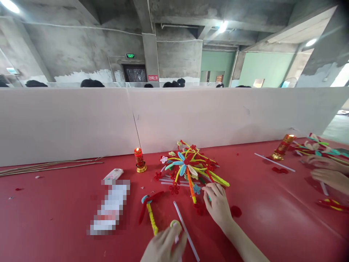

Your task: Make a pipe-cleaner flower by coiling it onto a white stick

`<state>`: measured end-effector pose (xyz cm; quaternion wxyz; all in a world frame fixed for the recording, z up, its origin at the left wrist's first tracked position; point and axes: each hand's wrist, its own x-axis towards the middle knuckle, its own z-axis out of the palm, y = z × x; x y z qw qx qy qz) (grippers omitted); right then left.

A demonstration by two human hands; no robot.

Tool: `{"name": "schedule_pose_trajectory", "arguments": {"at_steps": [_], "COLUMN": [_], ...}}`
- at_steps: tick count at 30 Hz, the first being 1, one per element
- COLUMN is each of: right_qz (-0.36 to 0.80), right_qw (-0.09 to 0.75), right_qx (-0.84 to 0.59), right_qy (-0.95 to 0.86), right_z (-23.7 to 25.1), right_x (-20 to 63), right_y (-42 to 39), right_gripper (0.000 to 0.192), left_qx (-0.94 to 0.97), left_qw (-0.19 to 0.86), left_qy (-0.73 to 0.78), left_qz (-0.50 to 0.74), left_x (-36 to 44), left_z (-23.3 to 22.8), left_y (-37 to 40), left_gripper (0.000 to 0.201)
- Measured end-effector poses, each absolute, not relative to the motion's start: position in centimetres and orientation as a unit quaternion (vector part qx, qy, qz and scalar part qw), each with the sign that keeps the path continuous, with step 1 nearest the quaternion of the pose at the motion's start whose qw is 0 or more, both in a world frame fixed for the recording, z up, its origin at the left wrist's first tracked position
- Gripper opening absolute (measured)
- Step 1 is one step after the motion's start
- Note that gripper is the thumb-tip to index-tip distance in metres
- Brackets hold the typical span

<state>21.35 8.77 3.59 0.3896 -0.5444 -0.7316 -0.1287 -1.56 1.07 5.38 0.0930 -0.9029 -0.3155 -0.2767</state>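
My right hand (pixel 217 205) rests at the near right edge of a pile of chenille-stem flowers (pixel 191 163). Its fingers are bent together, with a bit of teal showing between them; what they hold is mostly hidden. A small blue flower (pixel 196 189) lies just left of its fingertips. At the bottom, my left hand (pixel 165 245) is curled around something small and pale that I cannot make out, partly blurred. A pale yellow-green piece (pixel 175 223) shows at its fingertips. Beside it lies a yellow-stemmed piece (pixel 151 216) with red and blue ends. A clear stick (pixel 187 231) lies between the hands.
A lit red candle (pixel 139 160) on a gold base stands left of the pile, near a white partition (pixel 81 123). Left lie a packet (pixel 114 174) and thin sticks (pixel 54 166). On the right are another candle (pixel 283 147) and a co-worker's hands (pixel 329 173).
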Motion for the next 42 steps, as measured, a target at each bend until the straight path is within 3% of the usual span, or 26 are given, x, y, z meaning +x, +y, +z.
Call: {"name": "schedule_pose_trajectory", "arguments": {"at_steps": [5,10,21,26,34,37,42], "right_qz": [-0.107,-0.102,-0.071,0.057,0.134,0.139,0.162], "right_qw": [0.387,0.395,0.430,0.457,0.443,0.464,0.485], "right_qx": [-0.507,-0.497,-0.479,-0.438,-0.365,-0.375,-0.417], "right_qy": [-0.763,-0.766,-0.762,-0.772,-0.808,-0.791,-0.751], "right_z": [3.5,3.0,4.2,5.0,4.1,4.1,4.3], "right_x": [20.5,20.6,19.2,16.5,14.4,14.3,14.2], "right_y": [8.4,8.7,7.2,4.3,3.2,3.3,3.1], "right_gripper": [0.022,0.022,0.020,0.032,0.022,0.029,0.039], "left_qx": [-0.749,-0.666,-0.670,-0.630,-0.538,-0.526,-0.476], "left_qw": [-0.018,-0.091,-0.293,-0.441,-0.582,-0.614,-0.666], "left_qy": [-0.655,-0.737,-0.618,-0.516,-0.475,-0.459,-0.439], "left_qz": [-0.101,-0.068,-0.288,-0.378,-0.383,-0.369,-0.370], "left_x": [-4.1,-7.2,-5.6,-3.3,-2.2,-1.9,-1.7], "left_z": [9.6,9.2,11.2,11.0,7.9,7.4,6.7], "left_y": [5.7,9.0,7.4,5.2,3.6,3.5,3.3], "left_gripper": [0.037,0.014,0.016,0.020,0.031,0.038,0.034]}}
